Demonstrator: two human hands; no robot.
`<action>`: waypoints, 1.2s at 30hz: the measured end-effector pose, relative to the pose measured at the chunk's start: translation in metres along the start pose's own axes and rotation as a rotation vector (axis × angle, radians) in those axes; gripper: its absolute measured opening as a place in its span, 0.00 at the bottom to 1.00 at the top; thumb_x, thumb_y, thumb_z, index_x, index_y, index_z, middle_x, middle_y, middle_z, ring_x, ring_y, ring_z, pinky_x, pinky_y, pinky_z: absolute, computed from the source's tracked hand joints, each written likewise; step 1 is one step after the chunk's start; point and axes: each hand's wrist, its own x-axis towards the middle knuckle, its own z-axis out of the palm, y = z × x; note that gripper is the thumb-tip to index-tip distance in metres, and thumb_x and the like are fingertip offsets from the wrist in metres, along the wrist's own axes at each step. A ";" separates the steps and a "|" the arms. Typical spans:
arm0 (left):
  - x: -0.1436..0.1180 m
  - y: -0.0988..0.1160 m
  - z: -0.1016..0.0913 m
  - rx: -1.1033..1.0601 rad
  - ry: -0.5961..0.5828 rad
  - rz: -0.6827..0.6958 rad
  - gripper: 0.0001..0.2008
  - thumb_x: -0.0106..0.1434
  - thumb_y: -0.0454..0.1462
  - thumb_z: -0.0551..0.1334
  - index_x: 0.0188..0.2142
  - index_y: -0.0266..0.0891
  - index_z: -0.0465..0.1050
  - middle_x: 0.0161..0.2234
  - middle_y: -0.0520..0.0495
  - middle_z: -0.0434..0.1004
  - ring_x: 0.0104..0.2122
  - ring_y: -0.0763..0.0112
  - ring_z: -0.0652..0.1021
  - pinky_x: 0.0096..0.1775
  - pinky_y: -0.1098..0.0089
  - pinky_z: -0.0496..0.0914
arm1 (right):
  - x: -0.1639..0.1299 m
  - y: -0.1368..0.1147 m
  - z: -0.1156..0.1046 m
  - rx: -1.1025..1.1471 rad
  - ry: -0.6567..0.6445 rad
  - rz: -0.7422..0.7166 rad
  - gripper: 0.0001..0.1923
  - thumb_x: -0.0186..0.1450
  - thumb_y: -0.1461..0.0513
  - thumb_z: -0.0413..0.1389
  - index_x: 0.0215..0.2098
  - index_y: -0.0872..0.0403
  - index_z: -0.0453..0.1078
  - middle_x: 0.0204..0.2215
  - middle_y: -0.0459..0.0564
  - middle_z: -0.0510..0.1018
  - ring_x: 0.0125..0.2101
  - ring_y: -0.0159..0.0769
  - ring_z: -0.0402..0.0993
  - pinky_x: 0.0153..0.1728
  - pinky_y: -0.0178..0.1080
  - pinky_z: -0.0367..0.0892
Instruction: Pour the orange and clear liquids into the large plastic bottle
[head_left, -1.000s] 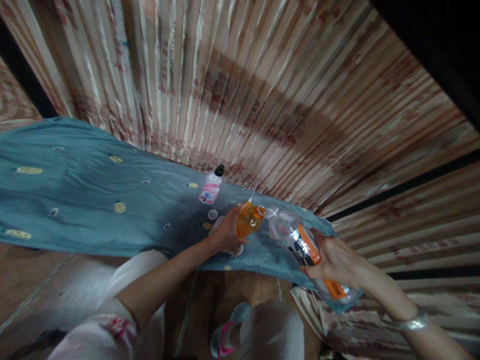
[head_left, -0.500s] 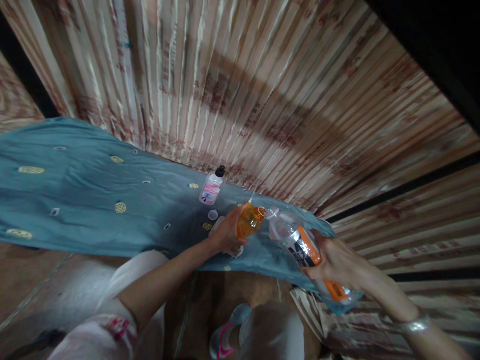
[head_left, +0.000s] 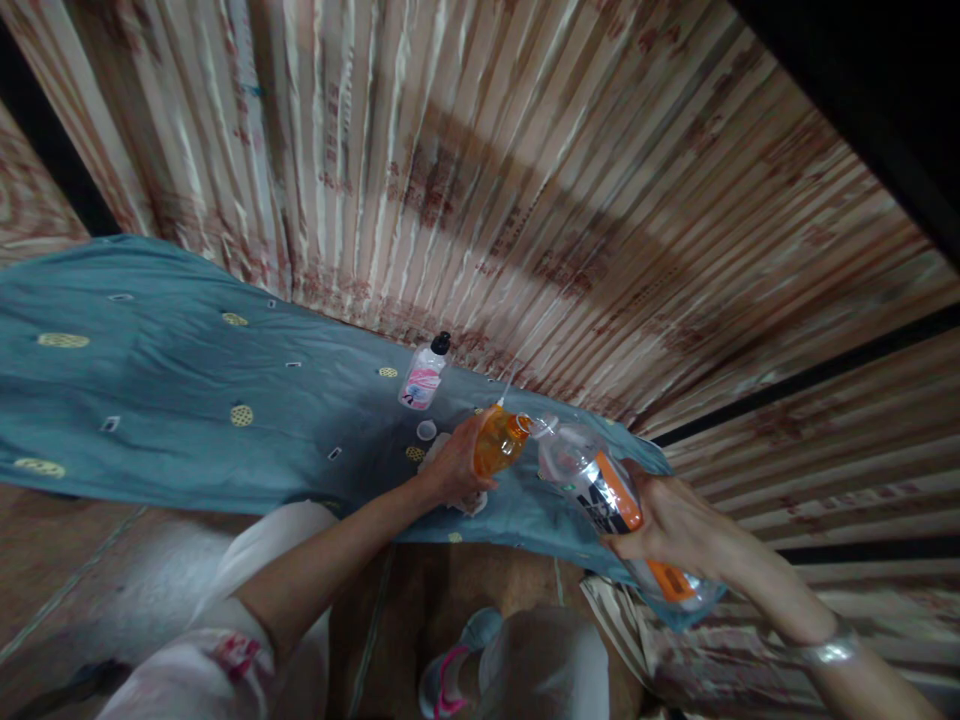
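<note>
- The long blue cloth with yellow dots [head_left: 150, 400] covers the table in front of you, and a striped pink curtain [head_left: 525, 180] hangs behind it, at 12 o'clock.
- Your right hand [head_left: 675, 525] is wrapped tight around a big clear plastic bottle with an orange and black label [head_left: 600, 485]. It is tipped on its side, with its open mouth at 9 o'clock, touching the small bottle, so I think it is pouring.
- Your left hand [head_left: 454, 465] is closed around a small clear bottle full of orange liquid [head_left: 499, 440]. You hold it near the table's front edge, tilted, to meet the big one.
- A small clear bottle with a pink label and black cap [head_left: 424, 375] stands alone at 11 o'clock from your left hand.
- A little white round cap [head_left: 426, 430] lies on the cloth, just beside your left hand.
</note>
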 end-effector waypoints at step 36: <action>0.002 0.002 0.002 0.018 -0.020 -0.017 0.66 0.48 0.32 0.89 0.85 0.41 0.69 0.84 0.28 0.80 0.84 0.23 0.79 0.87 0.27 0.73 | -0.004 -0.006 -0.005 -0.004 -0.015 0.001 0.23 0.59 0.47 0.70 0.39 0.42 0.61 0.27 0.40 0.76 0.31 0.41 0.73 0.35 0.42 0.63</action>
